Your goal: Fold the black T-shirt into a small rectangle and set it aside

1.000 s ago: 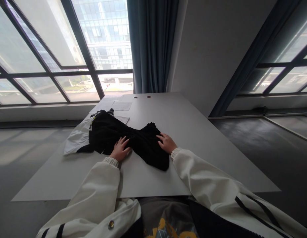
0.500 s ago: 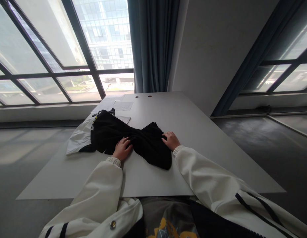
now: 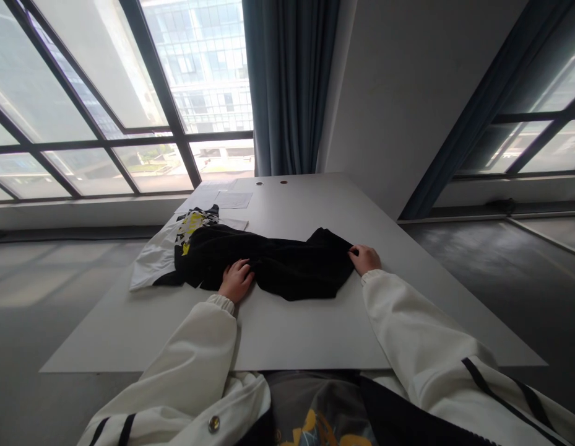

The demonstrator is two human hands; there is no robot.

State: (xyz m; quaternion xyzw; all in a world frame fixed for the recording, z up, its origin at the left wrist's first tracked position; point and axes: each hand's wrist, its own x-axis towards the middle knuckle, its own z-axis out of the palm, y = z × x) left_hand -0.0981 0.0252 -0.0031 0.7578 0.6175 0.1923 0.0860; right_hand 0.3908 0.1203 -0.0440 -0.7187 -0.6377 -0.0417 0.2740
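A black garment (image 3: 287, 263) lies stretched sideways over the white table, with a yellow, white and black print (image 3: 194, 224) at its left part. White cloth (image 3: 152, 263) spreads from its left end; whether it is part of the same garment I cannot tell. My left hand (image 3: 237, 280) rests on the near edge of the black cloth, fingers extended and lying flat. At the far right corner, my right hand (image 3: 365, 259) pinches the fabric between thumb and fingers.
The white table (image 3: 296, 341) reaches away toward a blue curtain (image 3: 287, 87) and a wall. Sheets of paper (image 3: 234, 200) lie at its back left, near two round holes in the tabletop. Large windows stand on the left.
My right hand has moved right, drawing the black garment's end out longer and flatter. More of the yellow print shows at the left. My left hand stays in about the same place.
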